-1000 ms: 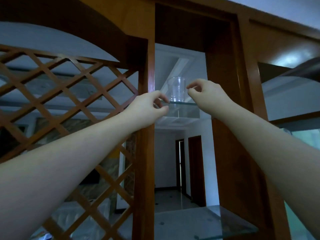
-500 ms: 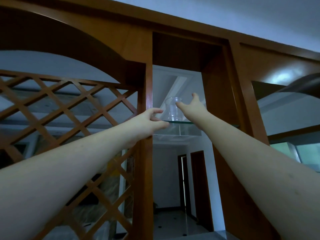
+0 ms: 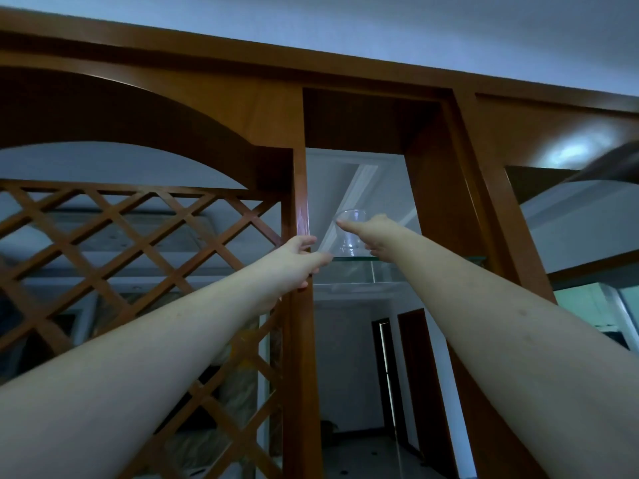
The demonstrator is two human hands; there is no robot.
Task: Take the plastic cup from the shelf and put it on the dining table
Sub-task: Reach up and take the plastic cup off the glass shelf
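Observation:
A clear plastic cup (image 3: 348,240) stands upright on a high glass shelf (image 3: 397,259) inside a wooden room divider. My right hand (image 3: 376,233) is wrapped round it, thumb across the cup's left side near the rim, fingers curled round its right side low down. The cup's base still rests on the glass. My left hand (image 3: 298,259) grips the divider's upright wooden post (image 3: 301,340) just left of the shelf. No dining table is in view.
A wooden lattice panel (image 3: 138,257) under an arch fills the left. The shelf bay is narrow, with another wooden upright (image 3: 446,209) at its right. Through the bay I see a hallway with dark doors (image 3: 411,375) and a tiled floor below.
My view has tilted upward. My right hand has gone from open beside the cup to closed around it. My left hand has settled onto the post.

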